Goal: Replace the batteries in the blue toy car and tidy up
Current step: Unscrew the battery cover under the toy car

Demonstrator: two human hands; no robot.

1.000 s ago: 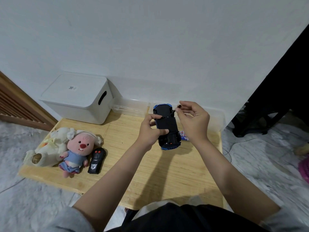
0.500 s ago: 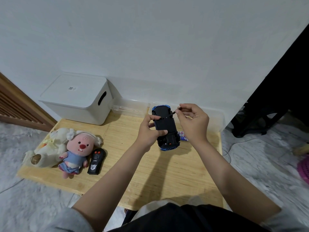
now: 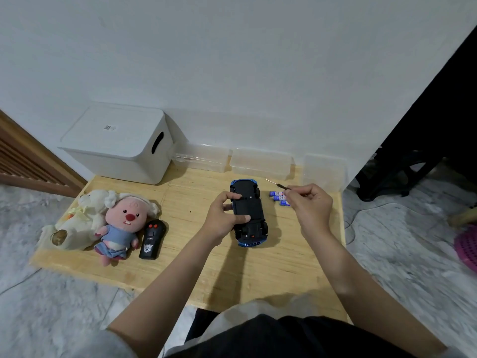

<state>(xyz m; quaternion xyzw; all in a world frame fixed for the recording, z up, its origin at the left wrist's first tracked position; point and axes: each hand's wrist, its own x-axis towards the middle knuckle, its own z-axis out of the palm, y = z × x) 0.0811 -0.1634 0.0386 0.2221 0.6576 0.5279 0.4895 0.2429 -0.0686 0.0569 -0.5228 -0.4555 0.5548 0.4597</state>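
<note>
The blue car (image 3: 248, 212) lies belly-up on the worktop (image 3: 258, 275), gripped by the left hand (image 3: 224, 220), likely steadying it. The right hand (image 3: 311, 206) pinches a small screwdriver (image 3: 277, 185) beside the batteries (image 3: 279, 197), probably for the battery cover.

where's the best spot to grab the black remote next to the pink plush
Take the flat black remote control across its long side edges, mid-body, coming from above. It lies flat and lengthwise on the wooden table. The pink plush toy crowds its left edge, so the right edge looks freer to approach.
</note>
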